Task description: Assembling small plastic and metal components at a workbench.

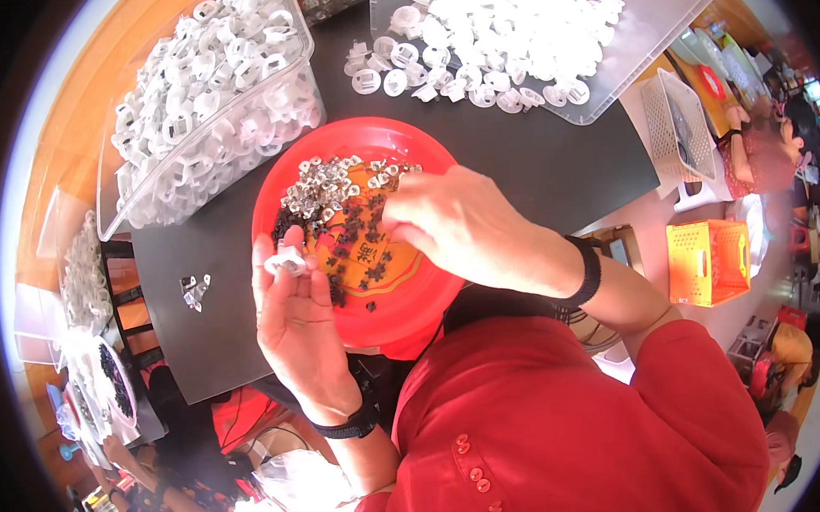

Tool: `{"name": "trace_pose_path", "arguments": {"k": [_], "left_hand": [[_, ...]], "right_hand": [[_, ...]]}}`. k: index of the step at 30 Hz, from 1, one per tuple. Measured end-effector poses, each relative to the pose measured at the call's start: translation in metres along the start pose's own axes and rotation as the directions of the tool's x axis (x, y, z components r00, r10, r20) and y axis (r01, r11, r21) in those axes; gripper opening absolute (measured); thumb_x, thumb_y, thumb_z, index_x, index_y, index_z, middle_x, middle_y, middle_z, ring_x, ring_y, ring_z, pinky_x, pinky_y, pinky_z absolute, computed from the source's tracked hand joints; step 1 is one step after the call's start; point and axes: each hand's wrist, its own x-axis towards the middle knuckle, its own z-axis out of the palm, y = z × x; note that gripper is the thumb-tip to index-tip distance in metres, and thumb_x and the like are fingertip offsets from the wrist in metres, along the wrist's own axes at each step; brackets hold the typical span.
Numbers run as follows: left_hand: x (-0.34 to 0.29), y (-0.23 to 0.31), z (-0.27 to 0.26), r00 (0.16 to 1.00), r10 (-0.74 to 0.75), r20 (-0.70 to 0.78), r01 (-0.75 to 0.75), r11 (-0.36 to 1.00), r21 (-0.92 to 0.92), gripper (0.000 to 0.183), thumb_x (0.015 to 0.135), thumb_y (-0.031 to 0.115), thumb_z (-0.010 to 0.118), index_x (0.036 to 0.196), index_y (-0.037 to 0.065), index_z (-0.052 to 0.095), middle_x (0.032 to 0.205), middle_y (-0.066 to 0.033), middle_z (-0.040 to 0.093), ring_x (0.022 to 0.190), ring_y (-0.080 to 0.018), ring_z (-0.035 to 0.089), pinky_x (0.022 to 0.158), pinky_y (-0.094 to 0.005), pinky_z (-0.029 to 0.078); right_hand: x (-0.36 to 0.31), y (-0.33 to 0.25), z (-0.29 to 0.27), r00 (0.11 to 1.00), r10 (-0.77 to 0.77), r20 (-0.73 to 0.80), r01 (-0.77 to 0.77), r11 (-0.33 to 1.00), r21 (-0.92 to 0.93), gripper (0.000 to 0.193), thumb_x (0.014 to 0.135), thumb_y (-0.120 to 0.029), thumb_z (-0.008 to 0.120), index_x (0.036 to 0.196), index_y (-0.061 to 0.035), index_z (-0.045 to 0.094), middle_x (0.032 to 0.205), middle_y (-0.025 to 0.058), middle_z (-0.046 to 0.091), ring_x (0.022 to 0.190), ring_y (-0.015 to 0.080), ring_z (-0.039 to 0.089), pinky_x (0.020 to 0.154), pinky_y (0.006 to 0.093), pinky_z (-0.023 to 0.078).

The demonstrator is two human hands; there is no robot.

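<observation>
A red round plate [403,298] sits on a black table [535,157], holding a pile of small silver metal pieces [318,185] and several small black parts [353,236]. My left hand [297,317] hovers over the plate's left rim, palm up, fingers pinching a small white plastic piece [287,261]. Reaching over the plate's right half, my right hand [459,226] has its fingertips down among the black and silver parts; whatever it pinches is hidden.
A clear bin [207,100] full of white plastic rings stands at the back left. A clear lid or tray [639,31] heaped with white rings lies at the back right. A few silver pieces [195,290] lie on the table's left. An orange crate [707,261] and other people are nearby.
</observation>
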Motion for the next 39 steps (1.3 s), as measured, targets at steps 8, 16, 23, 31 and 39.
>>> {"name": "trace_pose_path", "arguments": {"k": [8,16,23,31,39], "left_hand": [[-0.007,-0.007,0.012,0.996,-0.067,-0.052,0.073,0.992,0.105,0.035,0.095,0.006,0.050,0.129,-0.001,0.047,0.131,-0.0220,0.051,0.106,-0.0247,0.061,0.090,-0.0306,0.054],[-0.010,-0.016,0.020,0.993,0.094,-0.070,-0.056,0.905,0.423,0.016,0.096,0.009,0.054,0.106,0.000,0.062,0.110,-0.0146,0.064,0.090,-0.0171,0.065,0.083,-0.0272,0.053],[-0.014,-0.027,0.031,0.998,-0.010,-0.068,0.044,0.859,0.511,0.021,0.098,0.014,0.054,0.108,-0.001,0.064,0.102,-0.0085,0.067,0.085,-0.0111,0.062,0.078,-0.0242,0.050],[-0.013,-0.029,0.029,0.961,-0.275,0.031,0.270,0.957,0.110,0.018,0.098,0.015,0.053,0.103,0.002,0.065,0.093,-0.0064,0.068,0.084,-0.0133,0.064,0.077,-0.0297,0.055],[-0.016,-0.031,0.040,0.979,-0.192,-0.076,0.200,0.971,0.128,0.016,0.097,0.014,0.055,0.100,0.004,0.067,0.093,-0.0062,0.069,0.087,-0.0147,0.065,0.078,-0.0300,0.056]], "right_hand": [[-0.002,-0.004,0.020,0.973,-0.124,0.194,0.178,0.939,-0.294,0.002,0.078,-0.006,0.059,0.078,-0.0050,0.060,0.078,0.0080,0.056,0.070,0.0265,0.058,0.067,0.0390,0.044],[0.000,-0.008,0.016,0.950,-0.133,0.282,0.222,0.923,-0.313,0.005,0.082,-0.008,0.058,0.080,-0.0036,0.058,0.078,0.0095,0.057,0.071,0.0281,0.058,0.067,0.0401,0.045],[0.005,-0.014,-0.004,0.981,-0.169,-0.096,0.171,0.985,0.015,0.015,0.077,-0.007,0.071,0.089,-0.0067,0.062,0.079,0.0074,0.063,0.067,0.0255,0.063,0.060,0.0359,0.050],[0.006,-0.020,-0.005,0.922,-0.346,-0.175,0.341,0.938,-0.058,0.018,0.075,-0.006,0.074,0.090,-0.0085,0.064,0.077,0.0019,0.061,0.070,0.0203,0.061,0.071,0.0345,0.049],[0.005,-0.016,-0.005,0.851,-0.490,-0.186,0.448,0.864,-0.229,0.021,0.071,-0.005,0.072,0.091,-0.0049,0.068,0.075,0.0004,0.059,0.067,0.0153,0.058,0.072,0.0325,0.047]]}}
